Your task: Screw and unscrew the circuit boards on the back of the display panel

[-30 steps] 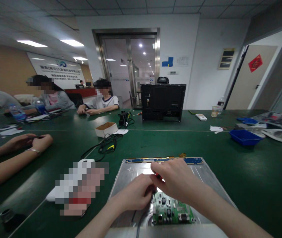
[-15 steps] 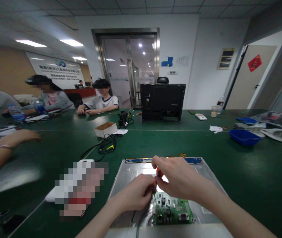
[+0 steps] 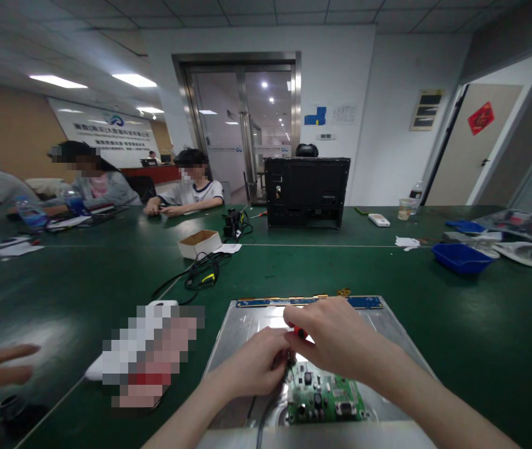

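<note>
A metal-backed display panel (image 3: 235, 340) lies flat before me, with a green circuit board (image 3: 326, 393) on its near part. My right hand (image 3: 333, 327) is closed around the short red-and-black handle of a screwdriver (image 3: 299, 332), held above the board's far left corner; fingers cover most of it. Right beside it, my left hand (image 3: 261, 358) is pinched shut at that same corner, around the lower end of the tool. Its fingertips are turned away, so what they grip is hidden. A dark cable runs from beneath the left hand toward me.
Left of the panel lie a white object (image 3: 130, 349) partly blurred out, black cables (image 3: 200, 274) and an open small box (image 3: 200, 243). A co-worker's hand (image 3: 1, 374) reaches in at left. A black monitor (image 3: 307, 193) stands beyond; a blue tray (image 3: 462, 257) sits right.
My right hand has turned slightly on the screwdriver, its fingers lower and a little further left. My left hand stays put. The co-worker's hand at left has moved down toward the near edge.
</note>
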`<action>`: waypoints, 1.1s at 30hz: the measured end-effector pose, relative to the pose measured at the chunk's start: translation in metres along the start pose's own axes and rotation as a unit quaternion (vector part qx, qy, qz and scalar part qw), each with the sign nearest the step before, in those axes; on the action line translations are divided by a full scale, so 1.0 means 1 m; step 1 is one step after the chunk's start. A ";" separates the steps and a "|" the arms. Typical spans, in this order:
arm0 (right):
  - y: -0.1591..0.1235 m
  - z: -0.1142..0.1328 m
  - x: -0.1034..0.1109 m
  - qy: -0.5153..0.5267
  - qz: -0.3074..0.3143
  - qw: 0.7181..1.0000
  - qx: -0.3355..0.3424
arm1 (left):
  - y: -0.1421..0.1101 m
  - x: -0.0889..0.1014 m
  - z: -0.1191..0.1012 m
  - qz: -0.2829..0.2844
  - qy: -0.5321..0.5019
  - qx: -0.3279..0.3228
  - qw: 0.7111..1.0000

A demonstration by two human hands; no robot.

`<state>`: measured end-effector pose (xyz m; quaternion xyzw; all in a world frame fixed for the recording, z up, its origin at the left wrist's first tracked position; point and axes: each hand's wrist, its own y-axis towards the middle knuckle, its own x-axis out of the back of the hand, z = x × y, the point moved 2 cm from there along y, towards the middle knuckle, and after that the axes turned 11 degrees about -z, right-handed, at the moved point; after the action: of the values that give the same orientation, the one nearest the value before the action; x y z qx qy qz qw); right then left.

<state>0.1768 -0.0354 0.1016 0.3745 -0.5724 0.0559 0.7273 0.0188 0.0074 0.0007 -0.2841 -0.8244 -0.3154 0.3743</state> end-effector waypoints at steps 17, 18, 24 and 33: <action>-0.001 -0.001 0.002 0.032 0.000 0.999 -0.019 | 0.001 0.002 -0.002 0.008 0.004 0.008 1.000; -0.001 -0.002 0.001 0.028 0.000 0.999 -0.024 | 0.001 0.002 -0.002 0.008 0.009 0.009 1.000; 0.000 -0.002 0.001 0.014 0.005 1.000 -0.024 | 0.001 0.002 -0.002 0.004 0.021 0.009 1.000; -0.001 -0.002 0.009 0.053 0.027 0.998 -0.024 | 0.001 0.001 -0.001 0.008 -0.003 -0.002 1.000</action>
<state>0.1821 -0.0378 0.1084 0.3380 -0.5442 0.0813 0.7635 0.0191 0.0075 0.0024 -0.2924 -0.8225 -0.3129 0.3742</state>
